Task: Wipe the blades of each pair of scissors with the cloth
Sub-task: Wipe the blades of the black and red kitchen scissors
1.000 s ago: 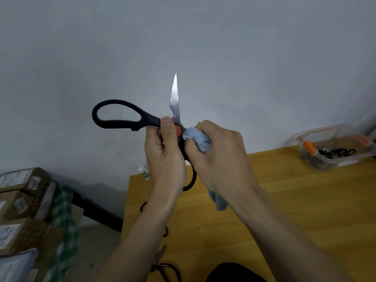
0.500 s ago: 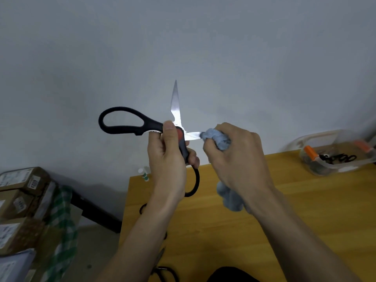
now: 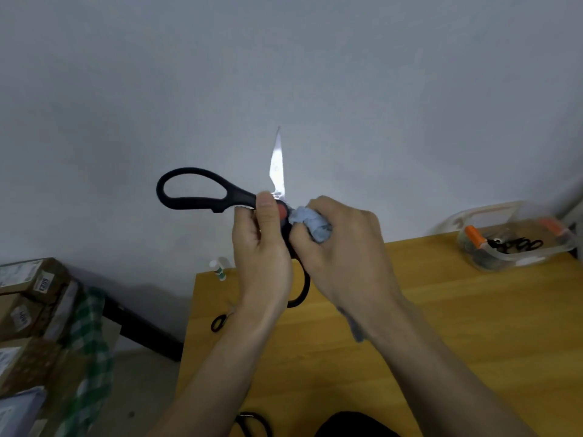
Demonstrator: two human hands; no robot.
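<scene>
At frame centre the left hand [image 3: 263, 257] grips the open black scissors [image 3: 220, 197] near the pivot. The right hand [image 3: 342, 247] pinches the blue cloth [image 3: 310, 223] round the hidden blade's base. Next, likely a stroke outward to its tip. The table [image 3: 441, 310] lies beyond.

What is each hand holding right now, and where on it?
Left hand grips the scissors at the pivot. Right hand holds the bunched cloth.

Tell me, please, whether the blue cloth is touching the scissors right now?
Touching. In the head view the right hand presses the bunched blue cloth against the scissors beside the red pivot, no gap showing.
</scene>
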